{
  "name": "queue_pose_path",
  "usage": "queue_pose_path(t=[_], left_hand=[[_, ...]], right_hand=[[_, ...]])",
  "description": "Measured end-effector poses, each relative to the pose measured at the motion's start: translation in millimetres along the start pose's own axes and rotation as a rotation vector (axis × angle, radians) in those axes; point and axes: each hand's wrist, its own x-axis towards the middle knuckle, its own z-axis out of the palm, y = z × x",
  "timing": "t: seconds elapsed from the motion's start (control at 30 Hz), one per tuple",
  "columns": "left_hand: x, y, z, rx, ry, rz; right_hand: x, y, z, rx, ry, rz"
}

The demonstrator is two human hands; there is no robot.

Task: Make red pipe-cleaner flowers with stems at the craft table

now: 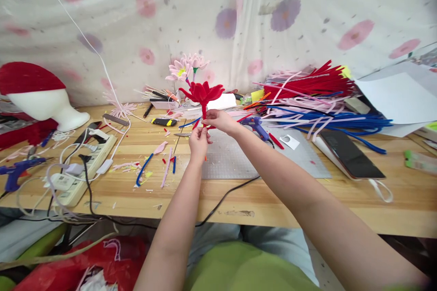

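Flower: red flower (203, 92) is seen with petals formed, held above the table's (259, 200) far edge.
Stem: pinched by left hand (199, 139) and right hand (221, 121); judged unfinished.

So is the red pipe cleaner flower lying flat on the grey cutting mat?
No, the red pipe cleaner flower is held upright above the table, with the left hand and right hand gripping its stem.

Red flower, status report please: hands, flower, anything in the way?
Left hand and right hand both shut on red flower's stem. Red flower upright above grey mat. Blue glue gun close beside right hand, not touching.
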Motion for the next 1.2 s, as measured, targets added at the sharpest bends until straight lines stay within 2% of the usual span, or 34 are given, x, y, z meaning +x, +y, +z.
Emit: queue_pose_path(t=[0.1,0.2,0.4,0.6,0.7,0.77,0.9,1.0,1.2], left_hand=[[1,3,-2.2,-0.133,-0.068,-0.079],[1,6,-4.1,-0.101,-0.027,-0.052],[6,11,-10.8,0.07,0.035,0.047],[1,16,-16.6,0.354,0.162,0.222],[0,15,-18.2,0.448,0.237,0.242],[1,12,-21.2,0.406,0.242,0.188],[10,5,-32.2,0.184,0.132,0.018],[17,-1,-40.2,-0.016,0.115,-0.056],[17,-5,-48.4,-0.126,0.221,-0.08]], right_hand=[[3,-3,1,0.042,-0.003,0.002],[6,-8,4,-0.155,0.015,-0.043],[10,-28,11,-0.505,0.056,-0.081],[11,-36,26,-0.669,0.076,-0.057],[13,-32,34,-0.704,0.085,-0.036],[17,-26,36,-0.654,0.059,-0.024],[22,-7,33,-0.438,-0.088,-0.046],[18,4,31,-0.432,-0.183,-0.067],[-5,-3,39,-0.62,-0.069,-0.079]])
